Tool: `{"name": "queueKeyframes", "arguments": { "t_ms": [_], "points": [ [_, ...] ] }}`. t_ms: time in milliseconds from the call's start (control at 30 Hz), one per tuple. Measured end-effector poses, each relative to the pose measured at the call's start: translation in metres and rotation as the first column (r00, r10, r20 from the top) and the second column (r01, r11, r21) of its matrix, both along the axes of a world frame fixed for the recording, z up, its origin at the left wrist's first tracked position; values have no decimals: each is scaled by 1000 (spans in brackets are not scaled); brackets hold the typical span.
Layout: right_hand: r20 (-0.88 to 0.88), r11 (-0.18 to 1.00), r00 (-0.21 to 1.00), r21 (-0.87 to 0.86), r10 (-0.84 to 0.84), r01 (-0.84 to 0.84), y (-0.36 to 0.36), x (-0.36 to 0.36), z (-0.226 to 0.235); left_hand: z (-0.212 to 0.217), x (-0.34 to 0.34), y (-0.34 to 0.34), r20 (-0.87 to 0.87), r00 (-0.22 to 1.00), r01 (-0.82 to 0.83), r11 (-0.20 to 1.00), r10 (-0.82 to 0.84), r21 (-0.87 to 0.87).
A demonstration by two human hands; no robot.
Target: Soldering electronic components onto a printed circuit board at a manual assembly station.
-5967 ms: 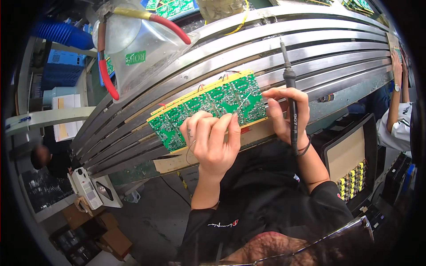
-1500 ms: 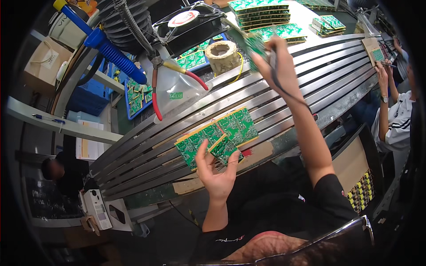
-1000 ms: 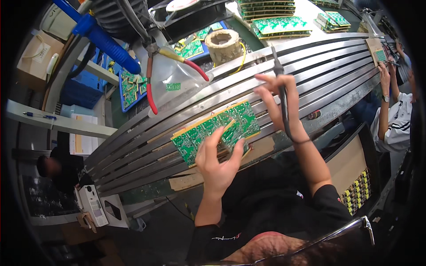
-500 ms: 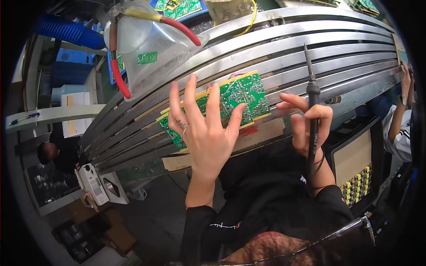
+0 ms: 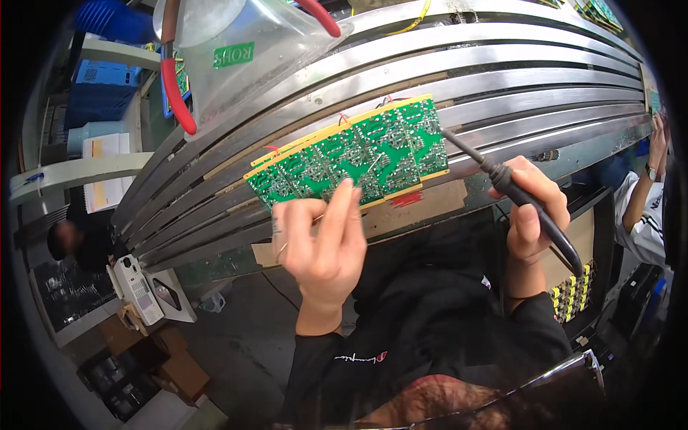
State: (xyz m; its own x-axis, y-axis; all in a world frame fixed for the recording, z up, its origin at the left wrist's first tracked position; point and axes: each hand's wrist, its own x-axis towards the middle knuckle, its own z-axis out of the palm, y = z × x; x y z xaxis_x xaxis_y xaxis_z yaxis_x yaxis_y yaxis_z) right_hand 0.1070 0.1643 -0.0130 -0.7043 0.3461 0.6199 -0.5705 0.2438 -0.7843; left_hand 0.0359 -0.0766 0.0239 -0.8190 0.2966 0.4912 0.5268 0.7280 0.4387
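A long green circuit board (image 5: 390,143) with yellow edge strips lies aslant across the metal rails, its solder joints facing up. My left hand (image 5: 322,247) is at the board's near edge, fingers pinched together over it. A thin pale line shows on the board just past the fingertips, but what the pinch holds is too small and blurred to make out. In my right hand (image 5: 534,208) is a soldering iron (image 5: 534,204) with a black handle. Its metal tip points up and left, by the board's right end; whether it touches cannot be told.
Parallel metal rails (image 5: 502,79) run across the bench. Red-handled pliers (image 5: 178,97) and a clear plastic funnel (image 5: 251,72) hang at upper left. A cardboard piece (image 5: 444,197) lies under the board's near edge. A co-worker's arm (image 5: 638,201) is at far right; another person sits far left.
My left hand has drawn back toward me, its spread fingers closing into a pinch. The soldering iron has tilted from upright, its tip coming down beside the board's right end.
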Motion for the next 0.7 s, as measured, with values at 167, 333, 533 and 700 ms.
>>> {"name": "queueKeyframes", "arguments": {
  "t_ms": [167,333,533,700],
  "points": [
    [59,965,996,251,66,-78,-6,0,-1,-19,-13,15,-203,976,80,997,-80,-8],
    [84,978,995,194,56,-72,-13,-5,-8,-31,-24,25,-304,945,162,980,-121,112],
    [124,989,989,115,80,-94,-14,-10,-10,-35,-26,27,-298,950,132,985,-92,115],
    [72,982,993,162,91,-101,-12,-15,-9,-34,-27,29,-298,951,125,986,-88,110]
  ]
}}
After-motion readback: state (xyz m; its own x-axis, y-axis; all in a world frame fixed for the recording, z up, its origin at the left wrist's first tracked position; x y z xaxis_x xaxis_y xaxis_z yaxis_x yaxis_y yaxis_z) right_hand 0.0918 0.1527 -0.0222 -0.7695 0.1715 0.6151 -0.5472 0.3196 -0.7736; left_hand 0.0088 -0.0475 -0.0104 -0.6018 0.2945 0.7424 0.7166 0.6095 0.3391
